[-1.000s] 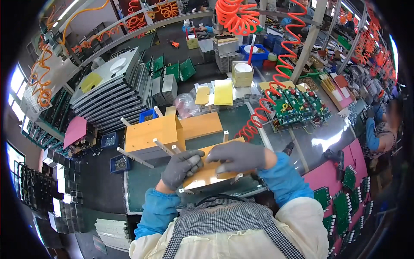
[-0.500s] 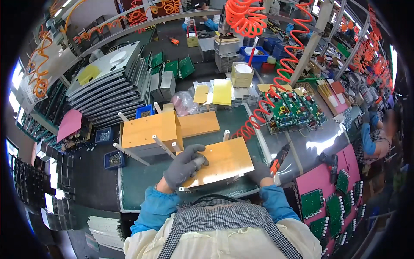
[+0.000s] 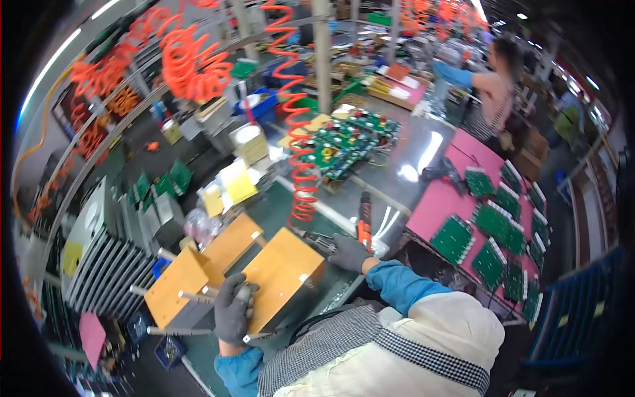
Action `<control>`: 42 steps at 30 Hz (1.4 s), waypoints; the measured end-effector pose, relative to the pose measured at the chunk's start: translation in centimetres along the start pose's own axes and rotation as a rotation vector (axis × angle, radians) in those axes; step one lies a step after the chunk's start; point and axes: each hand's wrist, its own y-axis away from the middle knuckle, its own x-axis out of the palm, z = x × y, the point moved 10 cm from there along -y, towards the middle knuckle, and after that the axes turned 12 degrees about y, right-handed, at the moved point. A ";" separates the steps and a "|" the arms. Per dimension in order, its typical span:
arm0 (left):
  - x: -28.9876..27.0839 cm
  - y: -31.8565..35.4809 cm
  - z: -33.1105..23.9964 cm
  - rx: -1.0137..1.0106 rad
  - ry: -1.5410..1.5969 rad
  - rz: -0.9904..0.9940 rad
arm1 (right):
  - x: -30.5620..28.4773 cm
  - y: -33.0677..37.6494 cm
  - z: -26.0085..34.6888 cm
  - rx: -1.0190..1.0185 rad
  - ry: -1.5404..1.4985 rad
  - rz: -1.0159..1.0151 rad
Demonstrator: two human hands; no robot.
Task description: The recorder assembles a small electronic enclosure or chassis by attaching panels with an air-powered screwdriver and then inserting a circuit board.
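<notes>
An orange-yellow rectangular panel (image 3: 281, 268) with white standoffs at its corners lies tilted in front of me. My left hand (image 3: 235, 308), in a grey glove, is curled at its left edge, fingers bent; whether small parts are also in those fingers cannot be made out. Past the panel's right side is my gloved right hand (image 3: 348, 254), blurred. A grey tool-like piece (image 3: 320, 241) sits at its fingertips, near the lower end of a coiled red hose (image 3: 304, 188). Just beyond that hand lies an orange-and-black power screwdriver (image 3: 364, 225).
More orange panels with standoffs (image 3: 182, 284) stand left of my left hand. Green circuit boards (image 3: 454, 239) cover a pink sheet (image 3: 423, 215) on the right, beside a dark power tool (image 3: 444, 173). Assembled boards (image 3: 354, 142) sit farther back. Another person (image 3: 493, 86) works at the far right.
My view has swung to the right, so the bench appears shifted left and turned. My right hand now reaches beyond the panel's right side, by the hose end. My left hand stays at the panel.
</notes>
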 end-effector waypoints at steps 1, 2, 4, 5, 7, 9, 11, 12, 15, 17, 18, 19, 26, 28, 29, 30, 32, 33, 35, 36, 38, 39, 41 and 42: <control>0.4 -0.1 0.0 0.013 0.011 0.050 | -1.6 0.5 0.4 -0.031 -0.047 -0.046; 0.2 -0.3 0.2 -0.011 -0.039 0.035 | -3.6 1.2 0.6 -0.049 -0.096 -0.118; 0.5 -0.5 0.0 0.012 -0.069 0.064 | -7.4 2.6 0.2 -0.054 -0.227 -0.183; 0.9 -0.5 -0.1 0.034 -0.054 0.091 | -9.6 3.2 0.5 -0.095 -0.314 -0.193; 0.1 -0.6 0.8 -0.076 -0.154 0.030 | -16.6 5.7 2.1 -0.194 -0.372 -0.594; -0.5 -0.4 1.0 -0.104 -0.180 -0.021 | -22.0 8.1 4.6 -0.410 -0.613 -0.800; -0.5 -0.3 0.6 -0.060 -0.148 -0.038 | -23.0 7.4 7.5 -0.521 -1.126 -0.436; -0.4 -0.2 0.4 -0.049 -0.157 -0.032 | -23.3 7.6 9.4 -0.572 -1.366 -0.237; 0.3 0.0 0.1 -0.034 -0.083 -0.011 | -24.9 10.1 15.0 -0.761 -1.727 -0.108; -0.2 0.2 0.0 -0.045 -0.109 -0.076 | -24.1 11.3 17.2 -0.720 -1.781 -0.129; -0.3 0.2 0.0 -0.045 -0.107 -0.095 | -24.6 11.7 18.5 -0.794 -1.719 -0.205; -0.4 0.2 0.0 -0.045 -0.107 -0.114 | -24.4 12.4 19.6 -0.862 -1.714 -0.270; -1.1 -0.2 0.2 0.006 0.007 -0.096 | -18.7 11.3 25.7 -0.907 -1.666 -0.329; -1.0 -0.3 0.2 0.000 0.026 -0.061 | -17.5 10.9 25.9 -0.887 -1.636 -0.361; -1.0 -0.3 0.1 0.002 0.035 -0.055 | -17.0 10.7 26.2 -0.898 -1.713 -0.322; -0.9 -0.3 0.1 0.003 0.046 -0.048 | -16.6 10.5 26.4 -0.908 -1.789 -0.280; -0.8 -0.2 -0.1 0.020 0.065 -0.046 | -16.2 10.5 26.4 -0.898 -1.795 -0.282; -0.8 -0.1 -0.2 0.037 0.074 -0.051 | -16.2 10.7 26.3 -0.880 -1.724 -0.324; -1.0 -0.1 -0.1 0.036 0.086 -0.072 | -16.3 11.1 26.3 -0.860 -1.653 -0.366; -1.3 -0.1 0.1 0.020 0.090 -0.089 | -16.3 11.1 26.4 -0.859 -1.653 -0.366; -1.4 -0.3 0.2 0.020 0.145 -0.076 | -16.2 11.2 26.5 -0.855 -1.641 -0.365; -1.3 -0.4 0.1 0.037 0.195 -0.046 | -16.1 11.2 26.7 -0.853 -1.628 -0.365; -1.1 -0.5 -0.2 0.068 0.222 0.011 | -15.8 11.0 26.9 -0.872 -1.632 -0.345; -0.9 -0.5 -0.2 0.080 0.197 0.037 | -15.6 11.0 26.9 -0.892 -1.650 -0.325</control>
